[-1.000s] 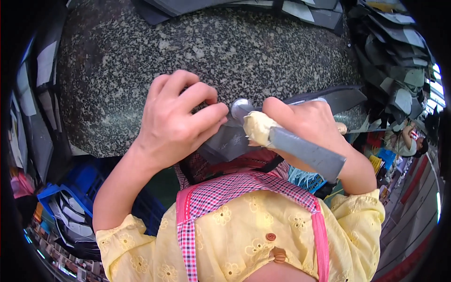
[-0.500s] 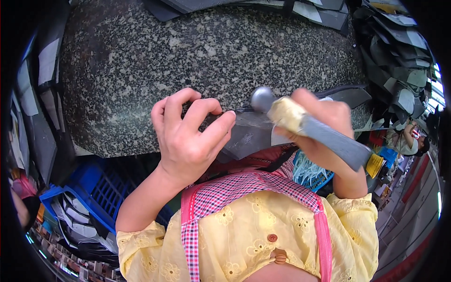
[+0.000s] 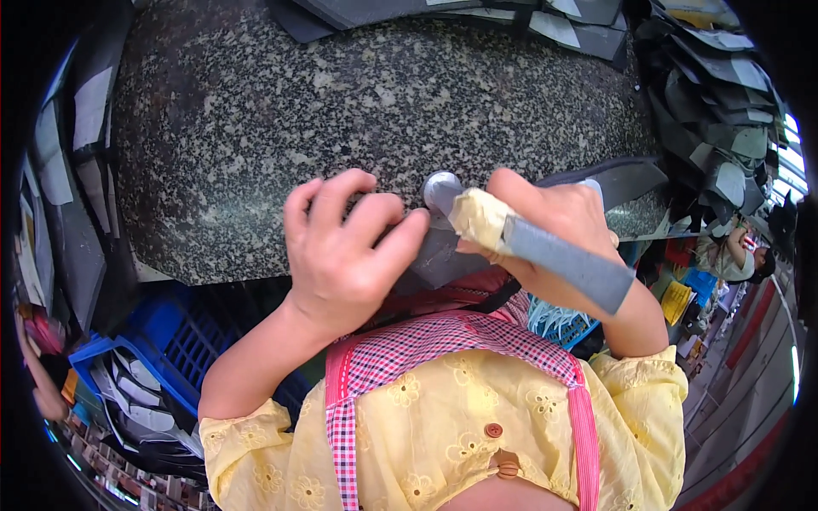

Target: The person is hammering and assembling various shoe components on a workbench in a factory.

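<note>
My right hand (image 3: 554, 213) grips a hammer with a round, shiny metal head (image 3: 442, 189), a neck bound in pale yellow wrapping (image 3: 480, 219) and a flat grey handle (image 3: 571, 264). The head is down at the far edge of a dark grey sheet piece (image 3: 439, 260), right beside my left fingertips. My left hand (image 3: 345, 247) has bent fingers, with its index finger and thumb closed at that piece's edge; the thumb is mostly hidden. Part of the piece lies under my right hand and hangs toward my apron.
A speckled stone slab (image 3: 366, 94) forms the work surface. Dark sheet pieces are stacked at its far edge (image 3: 383, 10), left (image 3: 64, 196) and right (image 3: 724, 111). A blue basket (image 3: 183, 341) stands below left. A person (image 3: 733, 255) sits far right.
The hammer and my right hand have moved left and the head has come close to my left fingertips. My left hand has shifted only slightly.
</note>
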Action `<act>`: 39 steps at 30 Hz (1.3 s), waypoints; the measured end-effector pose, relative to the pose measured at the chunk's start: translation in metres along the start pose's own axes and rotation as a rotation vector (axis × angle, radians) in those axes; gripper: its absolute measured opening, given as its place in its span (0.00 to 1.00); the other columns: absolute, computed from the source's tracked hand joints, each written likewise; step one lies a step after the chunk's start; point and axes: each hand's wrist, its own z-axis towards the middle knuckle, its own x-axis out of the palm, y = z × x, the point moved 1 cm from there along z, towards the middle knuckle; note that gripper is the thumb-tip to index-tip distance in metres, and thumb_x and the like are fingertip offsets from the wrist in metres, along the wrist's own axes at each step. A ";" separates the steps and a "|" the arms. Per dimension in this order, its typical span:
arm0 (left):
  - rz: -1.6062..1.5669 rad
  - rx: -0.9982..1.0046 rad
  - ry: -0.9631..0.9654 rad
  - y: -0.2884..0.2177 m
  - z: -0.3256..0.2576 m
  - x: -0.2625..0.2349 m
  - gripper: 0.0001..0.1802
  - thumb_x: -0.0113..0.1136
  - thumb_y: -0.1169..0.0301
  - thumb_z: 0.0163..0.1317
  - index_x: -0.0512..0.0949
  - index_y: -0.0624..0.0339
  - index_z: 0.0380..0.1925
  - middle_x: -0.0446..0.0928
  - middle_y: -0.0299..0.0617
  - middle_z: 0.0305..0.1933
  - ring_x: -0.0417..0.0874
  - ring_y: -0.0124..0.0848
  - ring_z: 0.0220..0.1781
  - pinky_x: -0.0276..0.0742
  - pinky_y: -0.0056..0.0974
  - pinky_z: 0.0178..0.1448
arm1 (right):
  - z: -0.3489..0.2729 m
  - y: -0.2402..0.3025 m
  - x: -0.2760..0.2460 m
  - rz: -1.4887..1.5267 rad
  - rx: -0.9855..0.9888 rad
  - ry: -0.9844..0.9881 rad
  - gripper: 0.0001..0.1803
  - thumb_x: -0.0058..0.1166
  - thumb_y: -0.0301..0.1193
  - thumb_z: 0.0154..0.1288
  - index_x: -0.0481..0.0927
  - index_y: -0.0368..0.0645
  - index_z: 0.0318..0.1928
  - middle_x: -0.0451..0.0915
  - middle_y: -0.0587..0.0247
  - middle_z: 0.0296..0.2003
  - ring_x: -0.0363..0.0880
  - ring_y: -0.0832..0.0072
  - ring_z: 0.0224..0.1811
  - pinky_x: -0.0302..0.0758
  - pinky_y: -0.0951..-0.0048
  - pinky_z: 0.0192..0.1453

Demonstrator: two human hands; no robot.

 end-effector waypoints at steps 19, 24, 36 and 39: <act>-0.107 0.000 0.134 -0.048 0.068 0.038 0.40 0.70 0.68 0.45 0.66 0.60 0.61 0.74 0.46 0.37 0.76 0.43 0.41 0.76 0.43 0.43 | -0.069 -0.030 -0.037 0.221 0.052 -0.387 0.18 0.70 0.35 0.54 0.72 0.41 0.30 0.75 0.58 0.21 0.76 0.57 0.23 0.71 0.69 0.28; -0.074 0.118 0.240 0.005 0.100 -0.042 0.20 0.59 0.78 0.54 0.82 0.51 0.49 0.79 0.45 0.41 0.80 0.41 0.41 0.78 0.39 0.47 | -0.103 -0.062 -0.026 0.505 0.145 -0.527 0.19 0.68 0.37 0.57 0.71 0.40 0.29 0.72 0.62 0.20 0.70 0.70 0.19 0.67 0.74 0.27; 1.345 -0.337 -0.225 0.166 0.076 -0.236 0.23 0.50 0.79 0.55 0.81 0.47 0.50 0.80 0.43 0.50 0.80 0.39 0.53 0.75 0.44 0.57 | -0.011 -0.123 -0.033 0.331 -0.007 -0.633 0.12 0.63 0.35 0.60 0.77 0.44 0.38 0.78 0.56 0.26 0.79 0.60 0.30 0.73 0.66 0.34; 0.399 -0.038 -0.198 0.050 0.189 -0.092 0.19 0.56 0.76 0.53 0.81 0.58 0.47 0.81 0.47 0.50 0.79 0.44 0.54 0.72 0.43 0.61 | 0.010 -0.167 -0.035 0.271 0.226 -0.698 0.13 0.57 0.41 0.64 0.77 0.47 0.41 0.82 0.51 0.31 0.81 0.51 0.38 0.75 0.57 0.39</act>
